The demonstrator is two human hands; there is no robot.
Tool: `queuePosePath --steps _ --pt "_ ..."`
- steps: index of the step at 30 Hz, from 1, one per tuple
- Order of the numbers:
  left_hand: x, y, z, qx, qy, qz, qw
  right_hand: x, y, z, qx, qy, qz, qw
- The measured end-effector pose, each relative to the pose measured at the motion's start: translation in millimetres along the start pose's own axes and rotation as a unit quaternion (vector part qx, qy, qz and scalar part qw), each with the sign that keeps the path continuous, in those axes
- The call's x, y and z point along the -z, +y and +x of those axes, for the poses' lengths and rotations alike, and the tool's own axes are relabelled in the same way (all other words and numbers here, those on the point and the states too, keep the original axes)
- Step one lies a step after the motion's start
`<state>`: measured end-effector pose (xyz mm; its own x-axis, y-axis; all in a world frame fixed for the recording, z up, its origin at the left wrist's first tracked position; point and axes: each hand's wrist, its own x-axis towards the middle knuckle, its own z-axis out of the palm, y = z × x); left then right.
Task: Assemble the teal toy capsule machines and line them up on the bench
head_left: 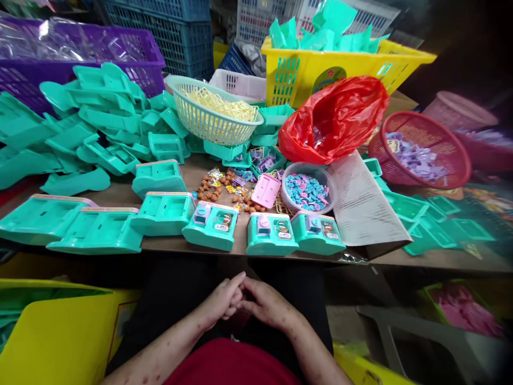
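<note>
Left hand (222, 300) and right hand (266, 306) rest fingertips interlaced, holding nothing; 3 assembled teal toys (270, 233) lie ahead of the fingers, row crosswise, equally near both.

Single head-worn camera, looking forward and steeply down from above the seated person's lap, close to the desk's (192, 245) near edge, far edge crowded by baskets, wide lens bending the corners

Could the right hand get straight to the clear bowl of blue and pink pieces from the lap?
Probably yes: the right hand is empty, and only the low teal toy units at the table edge stand before the clear bowl.
</note>
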<state>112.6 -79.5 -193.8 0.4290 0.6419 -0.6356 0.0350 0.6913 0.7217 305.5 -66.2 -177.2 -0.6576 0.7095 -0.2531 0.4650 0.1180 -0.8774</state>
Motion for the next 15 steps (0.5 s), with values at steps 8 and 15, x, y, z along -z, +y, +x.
queuePosePath --steps 8,15 --pt "-0.3 0.4 -1.1 -0.025 0.025 0.022 0.999 -5.5 3.7 0.0 0.01 0.015 -0.031 0.999" --pt "0.0 -5.5 0.1 -0.074 0.058 0.083 0.992 -14.1 3.4 -2.9 0.012 0.048 -0.121 0.991"
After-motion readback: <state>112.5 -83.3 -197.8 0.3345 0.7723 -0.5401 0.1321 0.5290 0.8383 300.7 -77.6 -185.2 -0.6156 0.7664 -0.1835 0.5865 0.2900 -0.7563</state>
